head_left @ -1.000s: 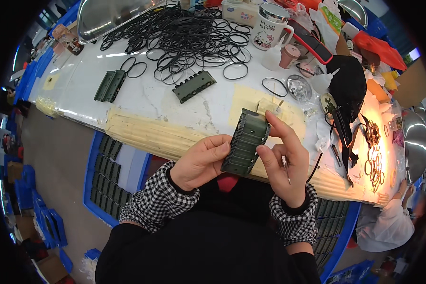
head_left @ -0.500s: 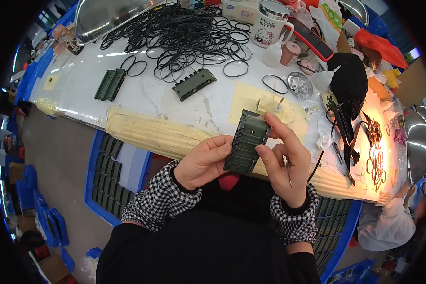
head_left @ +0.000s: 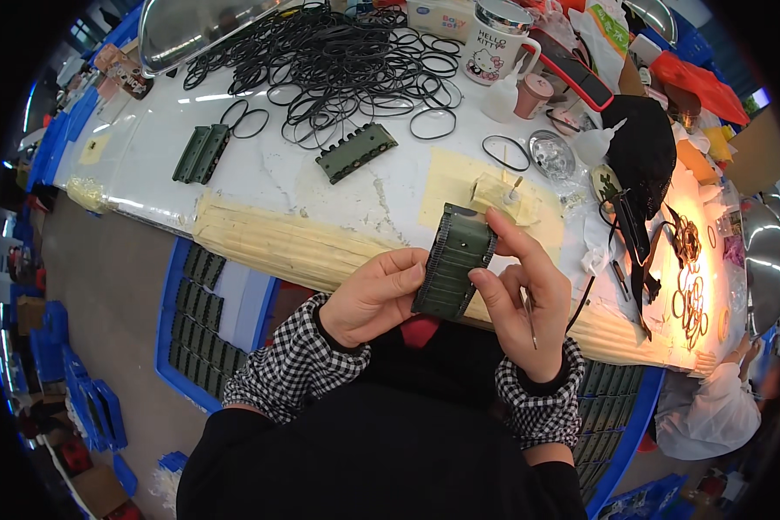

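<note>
Moulded green part [head_left: 455, 264] is being held up at the padded table edge [head_left: 277, 247], its ribbed face turning toward the viewer, presumably for a clear look. The left hand [head_left: 374, 295] is pinching its left side between thumb and bent fingers, apparently steadying it. The right hand [head_left: 530, 299] is touching the right side with thumb and forefinger, parted along that edge, perhaps bracing it at two spots; its other fingers are curling round a thin metal tool [head_left: 530, 322], probably parking it without tying up the fingertips. Another green part [head_left: 355, 154] is lying near a heap of black loops [head_left: 347, 78], seemingly for easy reach, while a blue tray [head_left: 185, 393] is storing rows of parts below, likely saving tabletop room.
</note>
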{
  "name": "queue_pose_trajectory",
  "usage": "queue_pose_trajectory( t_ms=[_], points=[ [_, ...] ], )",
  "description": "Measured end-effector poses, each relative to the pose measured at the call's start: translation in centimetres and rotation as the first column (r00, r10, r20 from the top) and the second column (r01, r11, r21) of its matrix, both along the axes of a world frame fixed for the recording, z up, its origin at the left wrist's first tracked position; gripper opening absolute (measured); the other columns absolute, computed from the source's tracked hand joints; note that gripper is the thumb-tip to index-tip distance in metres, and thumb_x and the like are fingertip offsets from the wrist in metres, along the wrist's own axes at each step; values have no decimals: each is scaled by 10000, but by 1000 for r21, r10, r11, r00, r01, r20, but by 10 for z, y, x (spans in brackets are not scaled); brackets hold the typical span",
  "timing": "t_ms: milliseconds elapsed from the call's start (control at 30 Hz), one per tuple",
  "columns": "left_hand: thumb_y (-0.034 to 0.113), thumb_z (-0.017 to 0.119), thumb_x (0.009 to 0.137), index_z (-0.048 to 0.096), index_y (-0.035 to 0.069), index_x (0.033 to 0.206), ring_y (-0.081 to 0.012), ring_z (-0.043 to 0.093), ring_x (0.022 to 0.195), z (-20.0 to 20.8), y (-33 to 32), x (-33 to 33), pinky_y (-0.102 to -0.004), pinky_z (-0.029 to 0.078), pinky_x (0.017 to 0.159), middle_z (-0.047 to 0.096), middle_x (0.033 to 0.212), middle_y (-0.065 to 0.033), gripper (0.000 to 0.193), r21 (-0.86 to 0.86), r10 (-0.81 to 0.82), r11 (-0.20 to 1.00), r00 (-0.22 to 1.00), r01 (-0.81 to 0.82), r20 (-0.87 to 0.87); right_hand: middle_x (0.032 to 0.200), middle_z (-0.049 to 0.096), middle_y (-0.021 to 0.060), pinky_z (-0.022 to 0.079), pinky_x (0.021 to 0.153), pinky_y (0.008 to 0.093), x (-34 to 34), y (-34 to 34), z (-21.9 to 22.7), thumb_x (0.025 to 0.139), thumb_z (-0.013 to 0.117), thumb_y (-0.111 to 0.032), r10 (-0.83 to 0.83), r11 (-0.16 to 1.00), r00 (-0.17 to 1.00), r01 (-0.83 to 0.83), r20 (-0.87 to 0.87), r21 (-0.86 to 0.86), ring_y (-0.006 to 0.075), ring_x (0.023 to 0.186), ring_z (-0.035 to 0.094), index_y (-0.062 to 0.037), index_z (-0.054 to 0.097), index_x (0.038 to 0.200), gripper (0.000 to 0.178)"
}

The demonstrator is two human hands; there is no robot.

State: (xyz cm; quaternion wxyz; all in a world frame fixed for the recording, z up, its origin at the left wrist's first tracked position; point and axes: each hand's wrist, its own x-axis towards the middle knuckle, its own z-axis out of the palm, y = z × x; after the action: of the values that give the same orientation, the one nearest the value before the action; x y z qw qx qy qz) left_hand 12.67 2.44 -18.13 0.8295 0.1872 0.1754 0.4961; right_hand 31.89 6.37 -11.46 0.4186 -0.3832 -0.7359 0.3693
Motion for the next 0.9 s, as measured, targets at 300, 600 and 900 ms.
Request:
queue_pose_trajectory(
  t_ms=[300, 600, 900],
  points=[
    [194, 477, 1006, 505, -19, 1219, -181, 583, 1113, -4, -1, -3, -355, 469, 992, 593, 1191, -105, 303, 30, -7, 1000, 1000, 8, -12, 985, 682, 72, 333, 442, 185, -1, 0, -2, 778, 743, -21, 10, 1000, 1000, -11, -25, -21, 26, 452, 330, -68, 539, 1331, 591],
    [197, 475, 1007, 492, -20, 1242, -191, 580, 1128, -4, 0, -1, -365, 468, 999, 584, 1210, -112, 320, 49, -5, 999, 1000, 5, -4, 994, 687, 74, 362, 444, 191, 0, 1, -2, 773, 747, -24, 13, 999, 999, -15, -40, -44, 30, 460, 364, -78, 540, 1333, 600],
    [195, 482, 1004, 496, -17, 1239, -193, 579, 1128, -6, 1, -1, -370, 467, 998, 584, 1207, -109, 317, 41, -7, 999, 1000, 7, -6, 990, 690, 78, 360, 446, 188, 1, 2, -2, 771, 748, -25, 18, 999, 1000, -19, -21, -28, 28, 456, 377, -74, 542, 1330, 598]
  ],
)
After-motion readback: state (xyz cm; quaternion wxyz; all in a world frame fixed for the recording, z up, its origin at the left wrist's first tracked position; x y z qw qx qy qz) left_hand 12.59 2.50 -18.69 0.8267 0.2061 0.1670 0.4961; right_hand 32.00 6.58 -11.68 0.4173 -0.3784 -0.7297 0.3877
